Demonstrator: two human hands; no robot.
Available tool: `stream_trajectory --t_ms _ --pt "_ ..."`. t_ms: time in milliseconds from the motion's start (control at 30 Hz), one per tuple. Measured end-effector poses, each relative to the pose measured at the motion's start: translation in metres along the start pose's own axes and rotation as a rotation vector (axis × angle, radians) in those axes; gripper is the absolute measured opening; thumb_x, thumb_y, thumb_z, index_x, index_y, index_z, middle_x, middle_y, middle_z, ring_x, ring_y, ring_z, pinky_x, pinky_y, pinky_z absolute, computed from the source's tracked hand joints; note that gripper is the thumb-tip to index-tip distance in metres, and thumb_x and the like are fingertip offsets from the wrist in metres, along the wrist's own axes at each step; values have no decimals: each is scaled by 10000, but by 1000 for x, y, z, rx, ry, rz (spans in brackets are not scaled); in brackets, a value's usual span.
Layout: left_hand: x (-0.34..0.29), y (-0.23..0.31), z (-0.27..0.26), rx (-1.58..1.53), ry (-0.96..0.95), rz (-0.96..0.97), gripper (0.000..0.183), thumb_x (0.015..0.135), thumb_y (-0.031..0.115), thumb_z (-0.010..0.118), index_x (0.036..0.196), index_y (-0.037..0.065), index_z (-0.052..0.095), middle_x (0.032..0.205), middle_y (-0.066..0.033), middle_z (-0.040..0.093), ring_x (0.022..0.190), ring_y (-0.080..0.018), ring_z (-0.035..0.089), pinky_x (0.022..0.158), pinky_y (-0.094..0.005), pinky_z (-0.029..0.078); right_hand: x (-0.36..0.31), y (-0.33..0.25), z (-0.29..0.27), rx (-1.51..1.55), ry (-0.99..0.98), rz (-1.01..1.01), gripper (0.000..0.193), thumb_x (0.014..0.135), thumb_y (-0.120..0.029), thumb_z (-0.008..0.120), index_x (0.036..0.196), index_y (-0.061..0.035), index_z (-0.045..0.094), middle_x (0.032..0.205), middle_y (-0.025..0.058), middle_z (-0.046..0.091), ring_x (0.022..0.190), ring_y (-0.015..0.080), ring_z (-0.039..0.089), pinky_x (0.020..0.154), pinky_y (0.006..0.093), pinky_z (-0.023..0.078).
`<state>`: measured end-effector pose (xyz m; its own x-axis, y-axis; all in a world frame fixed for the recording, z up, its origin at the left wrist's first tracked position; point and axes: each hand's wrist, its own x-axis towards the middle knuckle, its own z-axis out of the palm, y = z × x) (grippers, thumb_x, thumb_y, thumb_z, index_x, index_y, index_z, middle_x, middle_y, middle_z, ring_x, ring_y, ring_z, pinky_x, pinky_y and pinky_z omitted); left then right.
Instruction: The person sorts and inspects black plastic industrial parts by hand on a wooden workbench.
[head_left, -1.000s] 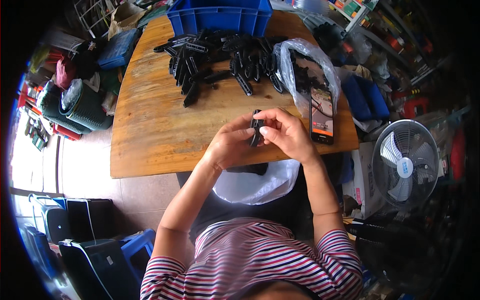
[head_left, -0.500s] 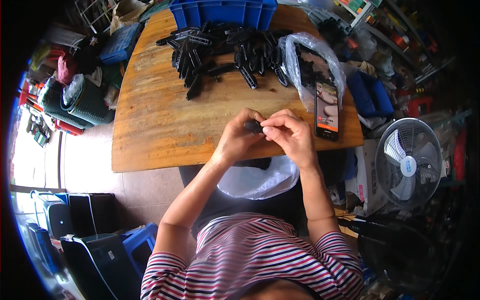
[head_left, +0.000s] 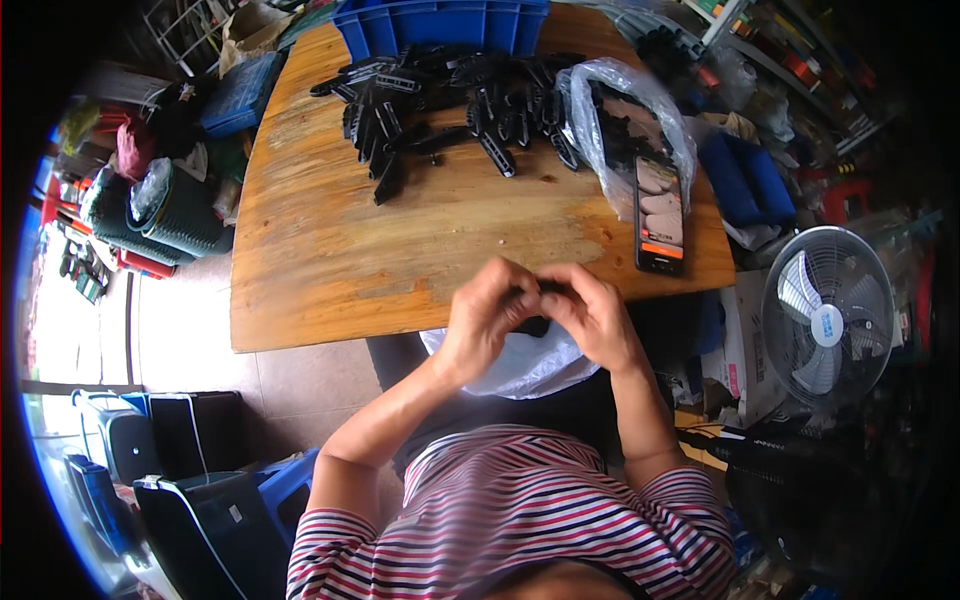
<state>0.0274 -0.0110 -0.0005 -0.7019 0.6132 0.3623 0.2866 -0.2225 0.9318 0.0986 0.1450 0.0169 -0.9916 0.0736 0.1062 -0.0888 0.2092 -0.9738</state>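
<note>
Over the table's near edge, my left hand (head_left: 482, 318) and my right hand (head_left: 600, 325) meet with their fingertips pinched together. Between them is a small black part (head_left: 548, 287), mostly covered by the fingers; its exact kind cannot be made out. Both hands are closed around it. Just below them, a white plastic bag (head_left: 530, 368) lies open across my lap, with something dark at its mouth. Farther back on the wooden table (head_left: 330, 260) lies a heap of long black slotted plastic pieces (head_left: 385, 125).
Behind the heap stands a blue plastic crate (head_left: 440, 28). At the right, a clear plastic bag (head_left: 588, 85) holds small black parts, and a phone (head_left: 660, 225) with a lit screen leans against it. A fan (head_left: 828, 325) stands right of the table.
Both hands have come down and nearer to me, from above the tabletop to its front edge over the white bag. The black part is now more hidden by the fingers.
</note>
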Motion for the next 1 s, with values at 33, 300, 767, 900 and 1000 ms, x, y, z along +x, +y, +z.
stream_trajectory --t_ms 33,300,767,900,1000 --pt "-6 3 -1 -54 -83 -103 78 869 21 544 941 8 516 885 -77 538 828 -172 520 741 -273 426 -9 -3 0 -46 -20 21 230 874 -106 582 1067 14 543 965 100 635 888 120 595 761 268 479" --pt "82 -17 -65 951 -48 200 422 760 3 592 1169 80 519 1105 -117 518 1028 -313 475 899 -405 392 -70 82 25 -555 178 -204 270 669 -60 755 866 -20 575 831 108 599 788 259 590 672 336 483" --pt "149 -84 -108 1316 71 203 283 720 92 605 981 49 504 943 -141 530 917 -317 504 802 -411 404 164 56 -202 -884 424 -146 131 774 -32 573 869 -48 662 869 130 663 879 281 629 787 343 476" --pt "139 -78 -113 1175 34 135 267 730 53 586 982 35 500 936 -167 555 921 -353 517 819 -425 424 206 82 -208 -1065 252 -31 172 753 -83 625 919 -54 658 906 121 665 863 261 635 786 329 472" --pt "127 -63 -109 1039 133 231 306 746 22 569 1045 32 503 965 -164 570 911 -353 530 806 -413 435 211 83 -216 -1032 163 45 192 723 -99 662 909 -51 660 881 125 667 820 226 641 749 312 479"
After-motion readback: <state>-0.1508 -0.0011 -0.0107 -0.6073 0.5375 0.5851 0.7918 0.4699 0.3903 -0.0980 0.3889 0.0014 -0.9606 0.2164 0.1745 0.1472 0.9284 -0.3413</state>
